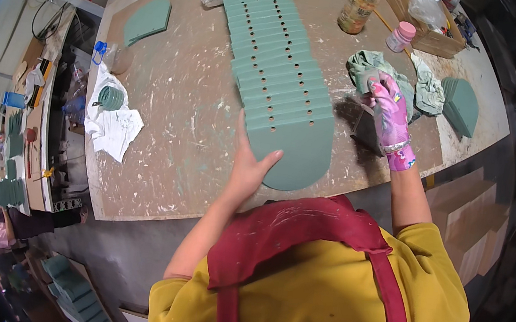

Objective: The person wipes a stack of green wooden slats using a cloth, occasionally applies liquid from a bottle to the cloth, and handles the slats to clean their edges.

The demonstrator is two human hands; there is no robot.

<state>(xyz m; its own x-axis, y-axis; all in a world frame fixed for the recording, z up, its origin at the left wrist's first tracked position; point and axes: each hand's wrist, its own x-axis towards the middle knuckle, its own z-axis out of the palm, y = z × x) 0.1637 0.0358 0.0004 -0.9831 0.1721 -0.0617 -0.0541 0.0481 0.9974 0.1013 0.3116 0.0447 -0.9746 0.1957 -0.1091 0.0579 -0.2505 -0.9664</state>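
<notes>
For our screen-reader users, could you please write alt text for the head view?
A bare left hand touches the nearest of a long row of overlapping, perforated green panels on a paint-marked table. The right hand, in a patterned pink glove, is at a crumpled green cloth.

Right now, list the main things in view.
overlapping panels: many, green, table's middle
panel stacks: two, green, table's left and right
white cloth: one, white, table's left
ribbed item: one, green, on it
crumpled cloths: two, green, right
tall bottle: one, brownish, far right
small bottle: one, pink, beside it
open box: one, brown, right corner
table: one, brown, beneath these
apron: one, dark red, below
left hand: one, bare, on panels
right hand: one, pink-gloved, at cloths
</notes>
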